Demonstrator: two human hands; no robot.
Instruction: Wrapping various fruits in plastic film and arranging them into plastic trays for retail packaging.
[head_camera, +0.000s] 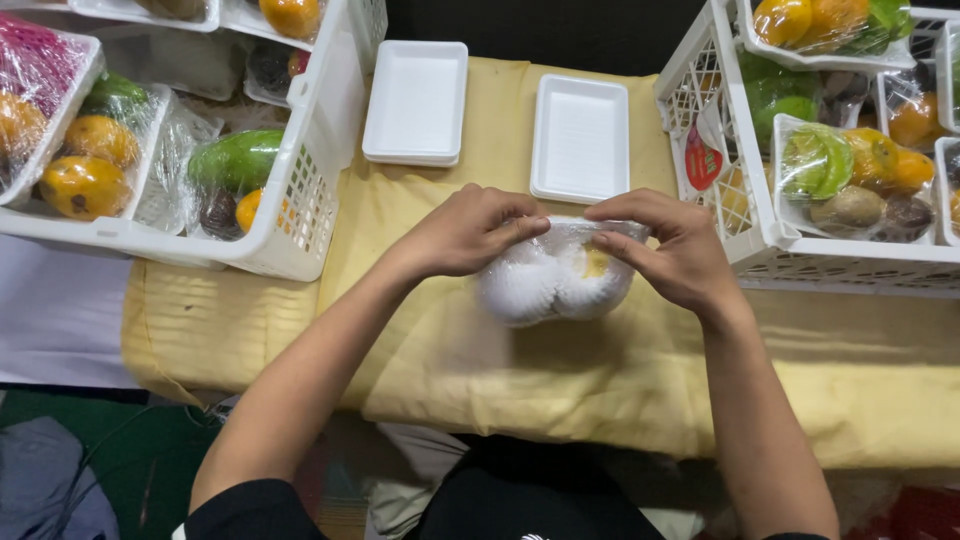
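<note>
Between two white lattice crates of wrapped fruit, on the yellow cloth-covered table, our left hand and right hand pinch clear film on a foam-netted fruit pack, grips pressed together; flat foam trays lie behind.

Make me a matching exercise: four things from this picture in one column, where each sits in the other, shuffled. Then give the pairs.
Things:
1. wrapped fruit pack
2. empty white trays
3. left crate
4. right crate

Places:
A. at the table's right edge, full of wrapped fruit trays
B. between the left hand and the right hand
C. at the table's left edge
D. at the back of the yellow cloth, between the crates

Pairs: 1-B, 2-D, 3-C, 4-A
</note>
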